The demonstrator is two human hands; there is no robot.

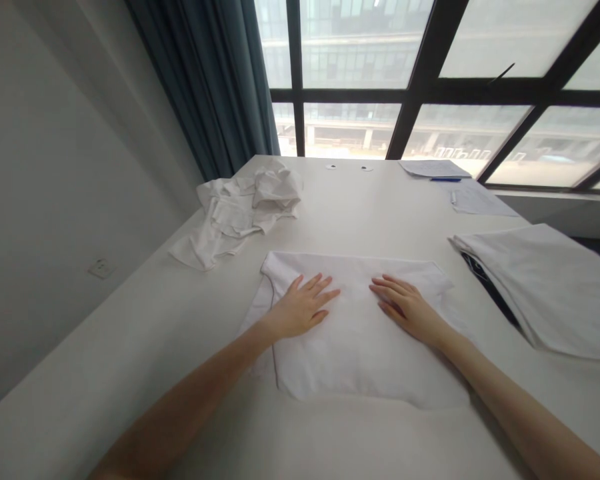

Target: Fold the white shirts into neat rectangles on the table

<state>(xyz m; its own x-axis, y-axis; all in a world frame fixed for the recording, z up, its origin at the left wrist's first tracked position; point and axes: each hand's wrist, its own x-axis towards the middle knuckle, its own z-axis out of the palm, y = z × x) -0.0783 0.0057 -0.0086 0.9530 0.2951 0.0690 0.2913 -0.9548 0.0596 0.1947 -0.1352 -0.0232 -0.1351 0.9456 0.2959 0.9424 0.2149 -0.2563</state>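
Note:
A white cloth (355, 353), folded into a rough rectangle, lies on the white table (360, 220) in front of me. My left hand (303, 308) rests palm down on its upper left part with the fingers spread. On the upper right part lies my right hand (405, 307), flat, its fingers stretched out and pointing left. Neither hand grips anything. At the left, a layer of the cloth sticks out past the folded edge. Slight wrinkles show near the cloth's lower edge.
Crumpled white cloths (235, 213) lie at the back left. A folded white cloth (560, 287) with something dark beneath it is at the right. Papers (435, 169) and a blue pen (445, 179) lie at the back right. A curtain (215, 80) and windows stand behind the table.

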